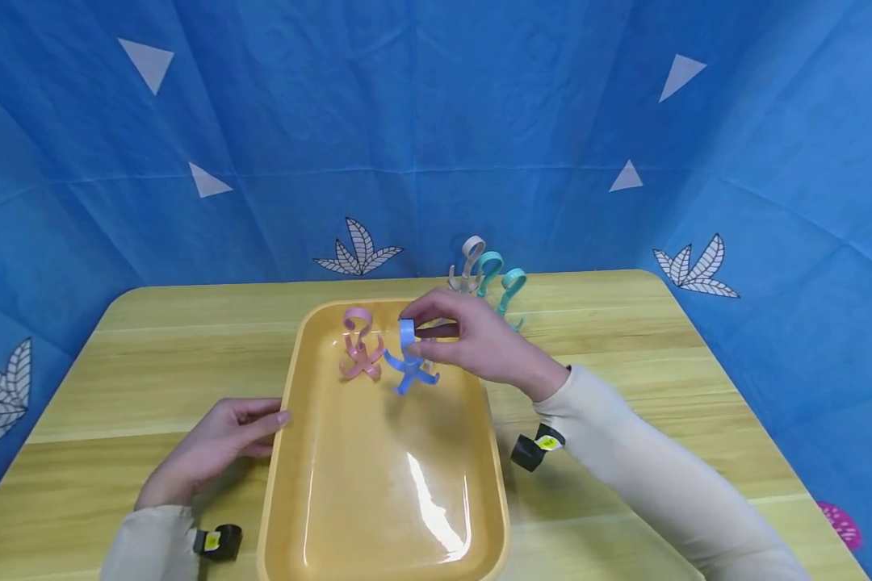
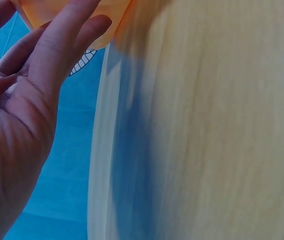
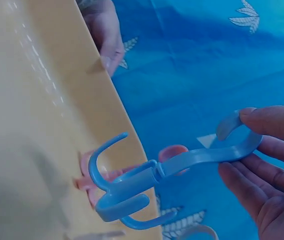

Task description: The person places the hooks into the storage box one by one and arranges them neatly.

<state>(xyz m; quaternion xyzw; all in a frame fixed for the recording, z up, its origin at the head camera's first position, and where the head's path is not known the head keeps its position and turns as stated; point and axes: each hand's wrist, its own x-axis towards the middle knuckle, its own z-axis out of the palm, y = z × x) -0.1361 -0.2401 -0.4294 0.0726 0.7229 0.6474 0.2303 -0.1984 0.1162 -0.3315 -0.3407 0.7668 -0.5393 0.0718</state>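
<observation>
1. Fingers point(image 3: 271, 121) and thumb of the right hand point(image 1: 480, 339) pinch the blue hook point(image 1: 410, 369) by its curled loop, holding it above the far part of the tray point(image 1: 378, 476), prongs lowermost.
2. It should prove light and fairly stiff, its smooth finish perhaps slightly slippery; the slim prongs seem likeliest to snap. The loop or flat stem looks the best hold.
3. Its look is glossy plain blue, apparently plastic: a curved strip joined to four prongs that curl back loopward.
4. Left hand point(image 1: 214, 448) grips the tray's side rim, thumb over the edge.
5. Inside the tray rests a pink hook point(image 1: 363, 363); beyond, on the bench point(image 1: 153, 347), are white point(image 1: 467, 282) and green hooks point(image 1: 505, 300).
</observation>
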